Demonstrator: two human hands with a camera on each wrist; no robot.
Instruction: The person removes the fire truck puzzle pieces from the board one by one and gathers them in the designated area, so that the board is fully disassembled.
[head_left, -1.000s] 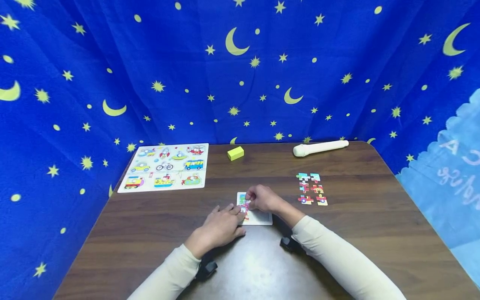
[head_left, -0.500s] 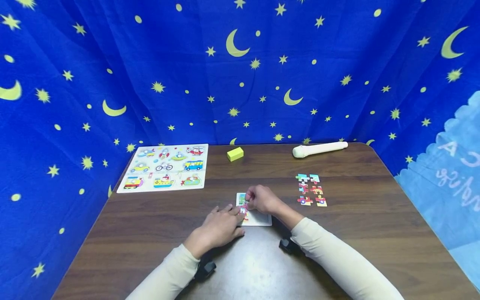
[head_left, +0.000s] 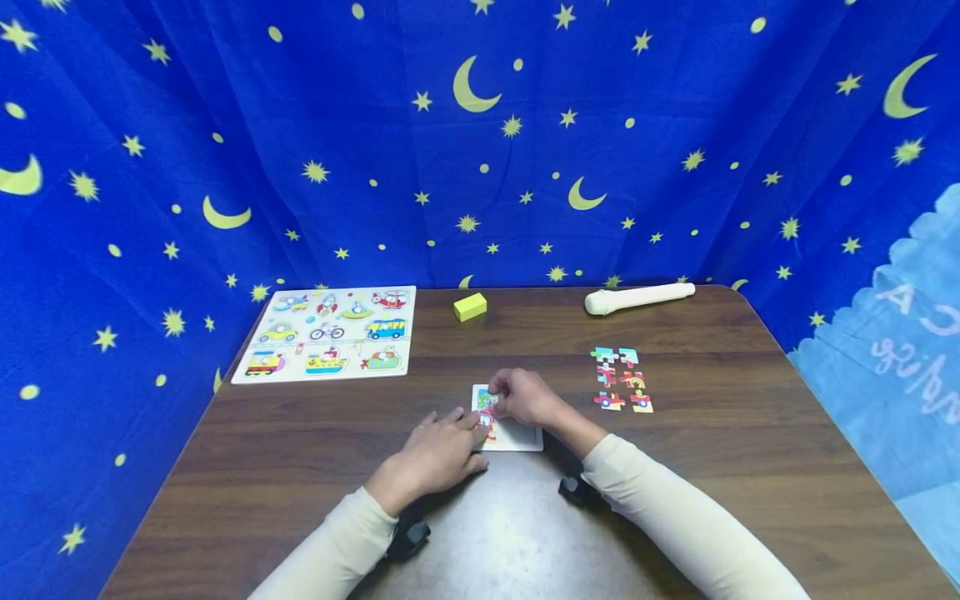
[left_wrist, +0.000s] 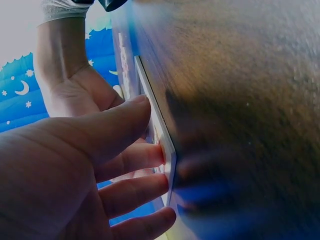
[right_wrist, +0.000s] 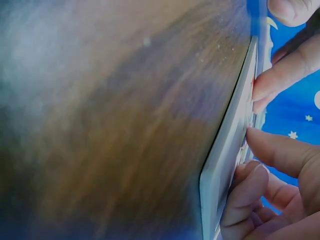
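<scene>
A small white puzzle tray [head_left: 522, 438] lies near the middle of the table, its left part filled with colourful jigsaw pieces [head_left: 484, 400]. My left hand [head_left: 441, 450] spreads over the tray's left side; in the left wrist view its fingertips [left_wrist: 159, 184] press on the tray at its edge. From the right, my right hand [head_left: 525, 397] reaches over the tray with curled fingers. Its thumb and fingers pinch at a jigsaw piece, mostly hidden by the hand. In the right wrist view its fingertips [right_wrist: 255, 137] are down at the tray's surface.
Several loose jigsaw pieces [head_left: 610, 401] lie in two columns to the right. At the back stand a yellow block [head_left: 470, 307] and a white microphone-shaped stick [head_left: 641, 297]. A vehicle picture board [head_left: 352, 333] lies at the back left. A blue starry curtain [head_left: 480, 150] hangs behind the table.
The right fingers have shifted very slightly over the jigsaw pieces. The left hand stays in place on the tray, and the loose pieces lie as before.
</scene>
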